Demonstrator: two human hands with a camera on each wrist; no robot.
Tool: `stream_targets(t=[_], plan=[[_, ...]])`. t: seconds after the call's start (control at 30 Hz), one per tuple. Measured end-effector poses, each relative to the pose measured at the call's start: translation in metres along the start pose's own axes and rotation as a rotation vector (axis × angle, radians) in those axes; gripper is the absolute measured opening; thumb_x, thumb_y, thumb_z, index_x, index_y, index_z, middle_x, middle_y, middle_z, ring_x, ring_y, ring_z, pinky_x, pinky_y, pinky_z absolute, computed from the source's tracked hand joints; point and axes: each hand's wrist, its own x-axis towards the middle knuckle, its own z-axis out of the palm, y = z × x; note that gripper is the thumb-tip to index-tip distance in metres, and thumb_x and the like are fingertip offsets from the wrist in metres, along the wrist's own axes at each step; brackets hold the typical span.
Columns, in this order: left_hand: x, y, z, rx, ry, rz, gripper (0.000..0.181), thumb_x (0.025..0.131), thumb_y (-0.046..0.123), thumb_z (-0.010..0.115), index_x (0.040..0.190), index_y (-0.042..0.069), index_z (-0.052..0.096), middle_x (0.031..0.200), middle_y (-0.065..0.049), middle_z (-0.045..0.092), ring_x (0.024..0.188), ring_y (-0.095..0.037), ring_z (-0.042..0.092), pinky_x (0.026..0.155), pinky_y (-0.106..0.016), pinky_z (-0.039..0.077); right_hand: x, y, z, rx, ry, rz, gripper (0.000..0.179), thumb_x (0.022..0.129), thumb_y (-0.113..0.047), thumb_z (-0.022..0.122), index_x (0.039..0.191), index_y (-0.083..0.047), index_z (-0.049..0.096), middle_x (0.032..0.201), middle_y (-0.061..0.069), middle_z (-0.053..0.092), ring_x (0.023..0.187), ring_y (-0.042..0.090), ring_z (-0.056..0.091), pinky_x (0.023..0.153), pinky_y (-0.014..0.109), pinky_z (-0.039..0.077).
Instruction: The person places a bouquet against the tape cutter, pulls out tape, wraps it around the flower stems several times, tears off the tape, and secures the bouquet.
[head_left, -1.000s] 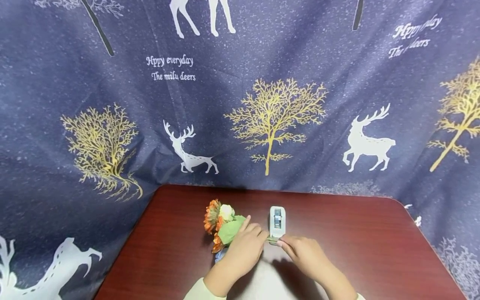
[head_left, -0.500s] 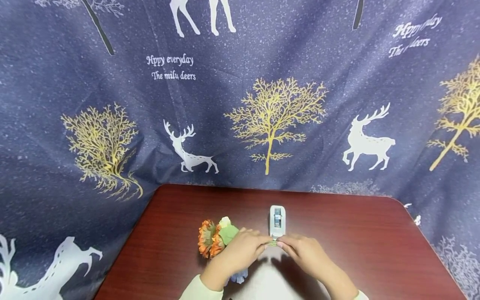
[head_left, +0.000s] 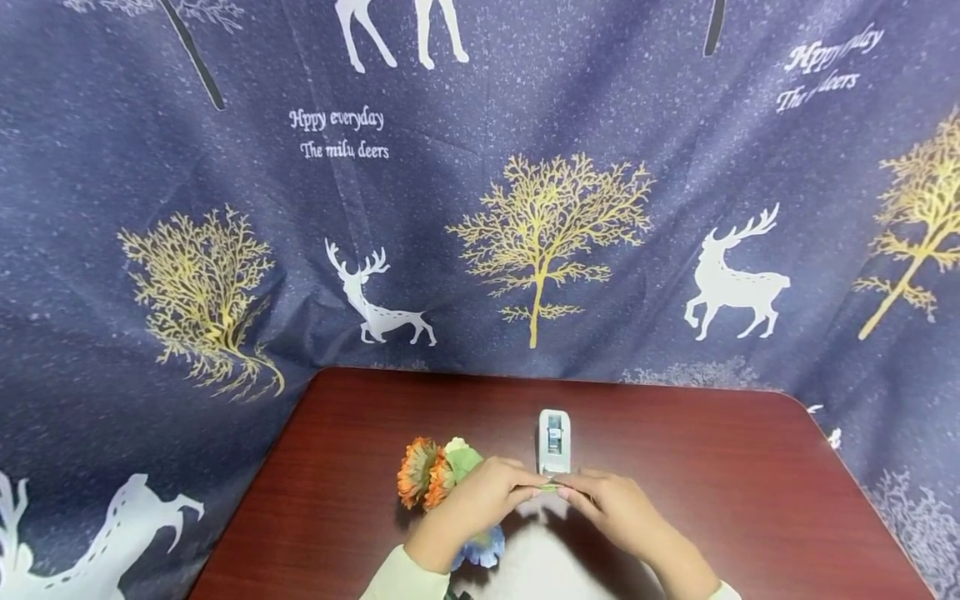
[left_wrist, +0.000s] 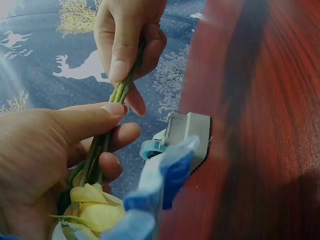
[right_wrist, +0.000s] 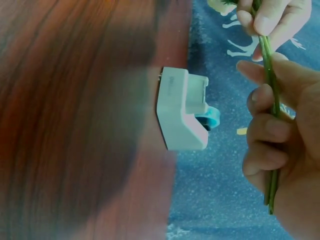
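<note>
A bouquet of flowers on long green stems is stretched between my two hands. My left hand (head_left: 483, 500) pinches the stems (left_wrist: 120, 92) between thumb and fingers, just below the blooms. Orange flowers (head_left: 416, 471), a green leaf (head_left: 461, 462) and a blue flower (head_left: 483, 546) show around that hand in the head view; a yellow flower (left_wrist: 97, 210) is near in the left wrist view. My right hand (head_left: 618, 504) grips the lower stems, whose cut ends (right_wrist: 271, 202) stick out past its curled fingers. Right beyond the fingertips stands a white tape dispenser (head_left: 555, 442) with a blue tape roll (right_wrist: 214, 117).
The dark red table (head_left: 712, 467) stretches out to both sides of the hands. A blue curtain (head_left: 480, 250) printed with deer and trees hangs behind its far edge. Bright light falls on the tabletop in front of the hands.
The bouquet has turned in my left hand: orange blooms shifted left and nearer, and the blue flower came into view below the wrist. Left fingers have drawn in on the stems; the right hand barely moved.
</note>
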Motion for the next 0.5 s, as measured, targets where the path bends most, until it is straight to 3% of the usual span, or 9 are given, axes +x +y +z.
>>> stream_targets(t=[0.13, 0.23, 0.37, 0.5], plan=[[0.002, 0.0, 0.003, -0.001, 0.005, -0.017, 0.026, 0.095, 0.023, 0.068, 0.121, 0.025, 0.075, 0.101, 0.007, 0.078, 0.084, 0.0, 0.069, 0.082, -0.015, 0.054, -0.001, 0.005, 0.003, -0.017, 0.001, -0.011, 0.023, 0.098, -0.03, 0.064, 0.119, -0.03, 0.074, 0.094, -0.015, 0.072, 0.086, 0.009, 0.07, 0.075, 0.037, 0.058], [0.003, -0.001, 0.007, -0.035, 0.018, -0.052, 0.024, 0.094, 0.024, 0.07, 0.117, 0.025, 0.076, 0.108, 0.006, 0.078, 0.096, -0.004, 0.073, 0.088, -0.02, 0.056, -0.002, 0.009, 0.008, 0.009, -0.022, 0.003, 0.022, 0.1, -0.03, 0.062, 0.117, -0.029, 0.075, 0.095, -0.014, 0.073, 0.089, 0.01, 0.071, 0.078, 0.038, 0.058], [0.003, -0.003, 0.013, -0.105, 0.036, -0.098, 0.019, 0.091, 0.021, 0.074, 0.108, 0.024, 0.079, 0.104, 0.006, 0.079, 0.095, -0.004, 0.073, 0.087, -0.019, 0.056, -0.007, 0.015, 0.013, 0.081, -0.063, 0.015, 0.022, 0.101, -0.027, 0.06, 0.117, -0.027, 0.075, 0.101, -0.012, 0.075, 0.093, 0.012, 0.073, 0.083, 0.038, 0.058], [0.005, -0.005, 0.016, -0.121, 0.056, -0.1, 0.016, 0.09, 0.02, 0.074, 0.104, 0.022, 0.081, 0.102, 0.004, 0.079, 0.094, -0.006, 0.074, 0.085, -0.019, 0.056, -0.007, 0.018, 0.015, 0.105, -0.042, -0.005, 0.022, 0.1, -0.024, 0.062, 0.118, -0.023, 0.075, 0.097, -0.01, 0.075, 0.09, 0.01, 0.071, 0.081, 0.036, 0.058]])
